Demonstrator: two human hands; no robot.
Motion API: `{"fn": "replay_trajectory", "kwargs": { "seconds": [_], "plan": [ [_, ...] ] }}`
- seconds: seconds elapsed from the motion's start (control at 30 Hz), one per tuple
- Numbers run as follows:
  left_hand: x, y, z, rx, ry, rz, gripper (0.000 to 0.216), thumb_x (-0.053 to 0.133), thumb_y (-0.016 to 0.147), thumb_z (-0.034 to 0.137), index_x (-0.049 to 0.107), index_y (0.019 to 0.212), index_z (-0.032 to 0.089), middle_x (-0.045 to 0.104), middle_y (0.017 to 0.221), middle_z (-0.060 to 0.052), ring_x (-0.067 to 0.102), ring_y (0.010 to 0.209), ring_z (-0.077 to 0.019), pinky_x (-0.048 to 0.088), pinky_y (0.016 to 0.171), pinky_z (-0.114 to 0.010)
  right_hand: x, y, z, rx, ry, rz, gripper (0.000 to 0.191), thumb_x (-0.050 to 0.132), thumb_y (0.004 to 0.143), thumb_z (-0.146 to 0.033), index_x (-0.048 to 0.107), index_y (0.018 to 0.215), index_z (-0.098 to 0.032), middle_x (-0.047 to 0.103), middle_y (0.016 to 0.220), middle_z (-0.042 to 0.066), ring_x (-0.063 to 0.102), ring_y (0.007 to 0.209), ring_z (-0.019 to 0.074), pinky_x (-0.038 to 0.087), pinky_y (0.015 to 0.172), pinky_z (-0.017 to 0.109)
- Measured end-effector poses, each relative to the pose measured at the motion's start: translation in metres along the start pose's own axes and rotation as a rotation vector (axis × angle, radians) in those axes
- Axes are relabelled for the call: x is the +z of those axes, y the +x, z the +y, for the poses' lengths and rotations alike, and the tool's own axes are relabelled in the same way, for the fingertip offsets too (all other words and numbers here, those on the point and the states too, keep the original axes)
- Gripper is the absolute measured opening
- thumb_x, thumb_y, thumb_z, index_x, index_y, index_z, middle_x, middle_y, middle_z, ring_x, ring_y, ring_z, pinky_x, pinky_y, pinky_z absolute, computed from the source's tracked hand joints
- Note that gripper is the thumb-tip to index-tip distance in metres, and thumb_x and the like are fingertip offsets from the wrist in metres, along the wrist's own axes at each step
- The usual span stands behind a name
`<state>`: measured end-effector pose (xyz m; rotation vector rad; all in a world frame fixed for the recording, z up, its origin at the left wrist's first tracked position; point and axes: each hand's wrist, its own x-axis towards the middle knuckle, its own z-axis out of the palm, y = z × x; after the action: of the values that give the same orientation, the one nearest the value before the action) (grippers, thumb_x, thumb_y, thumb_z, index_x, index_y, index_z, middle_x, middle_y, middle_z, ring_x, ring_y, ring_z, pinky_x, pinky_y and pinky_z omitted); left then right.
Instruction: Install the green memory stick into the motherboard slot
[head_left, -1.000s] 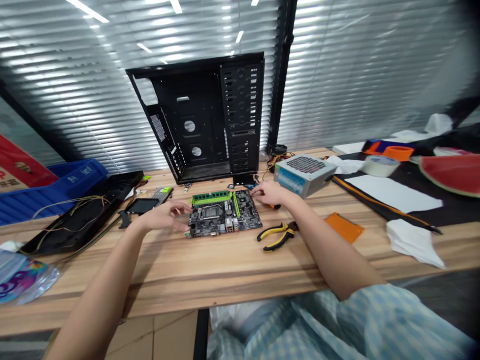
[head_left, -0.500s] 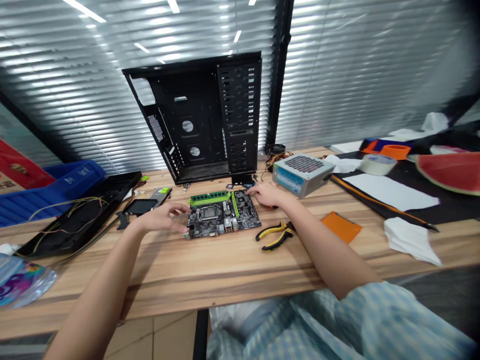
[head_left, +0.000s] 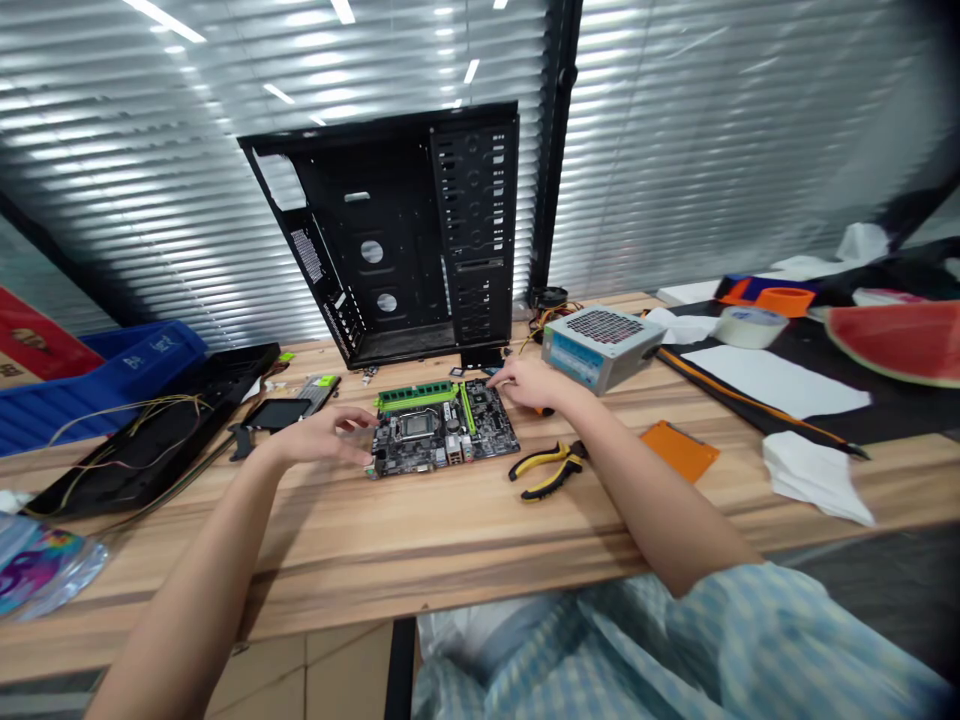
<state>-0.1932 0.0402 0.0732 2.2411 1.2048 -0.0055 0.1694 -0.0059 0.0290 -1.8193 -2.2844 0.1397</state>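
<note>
A motherboard (head_left: pixel 491 430) lies flat on the wooden table, its port side facing me. Along its far side sits a green RAM stick (head_left: pixel 417 392), and a processor (head_left: pixel 417 425) shows in the socket. My left hand (head_left: pixel 321 436) is at the board's left edge, thumb and fingers apart, the tips at or touching the edge. At the far right corner is my right hand (head_left: pixel 526 384), index finger stretched to the board's edge and the other fingers partly hidden. Yellow-and-black pliers (head_left: pixel 547 470) lie just right of the board, handles spread, near my right forearm.
Behind the board stands an open black computer case (head_left: pixel 405 250). A power supply (head_left: pixel 600 345) is at right, beyond an orange plate (head_left: pixel 679 452). To the left are a black panel (head_left: pixel 165 430) with wires and a blue bin (head_left: pixel 142 365). White tissues (head_left: pixel 816 478) lie far right.
The view has shifted very slightly. Both hands keep nearly the same places at the motherboard's edges, and nothing else has visibly moved.
</note>
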Motion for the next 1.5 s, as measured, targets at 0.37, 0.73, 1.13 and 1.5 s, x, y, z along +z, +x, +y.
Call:
{"fn": "replay_trajectory", "kwargs": {
  "seconds": [0.37, 0.73, 1.13, 1.5],
  "plan": [
    [0.000, -0.001, 0.002, 0.000, 0.016, -0.003, 0.068, 0.076, 0.055, 0.055, 0.067, 0.113, 0.021, 0.067, 0.118, -0.007, 0.059, 0.112, -0.0282, 0.048, 0.098, -0.034, -0.015, -0.006, -0.003, -0.022, 0.151, -0.190, 0.041, 0.052, 0.073, -0.007, 0.081, 0.097, -0.023, 0.077, 0.094, 0.000, 0.069, 0.085, 0.0173, 0.050, 0.077, 0.021],
    [-0.001, 0.000, 0.001, 0.002, 0.026, -0.029, 0.072, 0.076, 0.056, 0.059, 0.066, 0.115, 0.021, 0.066, 0.121, -0.007, 0.057, 0.114, -0.0285, 0.047, 0.099, -0.034, -0.022, -0.010, -0.006, -0.090, 0.288, -0.483, 0.042, 0.052, 0.063, -0.015, 0.082, 0.093, -0.018, 0.077, 0.087, 0.002, 0.065, 0.075, 0.0164, 0.044, 0.061, 0.020],
    [0.000, 0.000, 0.000, 0.002, 0.002, -0.032, 0.070, 0.078, 0.055, 0.057, 0.067, 0.113, 0.020, 0.066, 0.120, -0.006, 0.057, 0.115, -0.0286, 0.046, 0.100, -0.033, -0.021, -0.011, -0.008, 0.042, 0.194, -0.271, 0.042, 0.053, 0.072, -0.012, 0.079, 0.104, -0.019, 0.077, 0.087, 0.002, 0.066, 0.070, 0.0157, 0.047, 0.063, 0.020],
    [0.000, 0.000, 0.002, -0.014, 0.012, -0.042, 0.070, 0.076, 0.056, 0.058, 0.067, 0.114, 0.020, 0.066, 0.118, -0.007, 0.057, 0.114, -0.0295, 0.048, 0.098, -0.034, -0.014, -0.007, 0.000, 0.044, 0.076, -0.211, 0.049, 0.051, 0.070, -0.008, 0.079, 0.107, -0.024, 0.076, 0.104, 0.002, 0.068, 0.088, 0.0179, 0.049, 0.071, 0.020]
  ]
}}
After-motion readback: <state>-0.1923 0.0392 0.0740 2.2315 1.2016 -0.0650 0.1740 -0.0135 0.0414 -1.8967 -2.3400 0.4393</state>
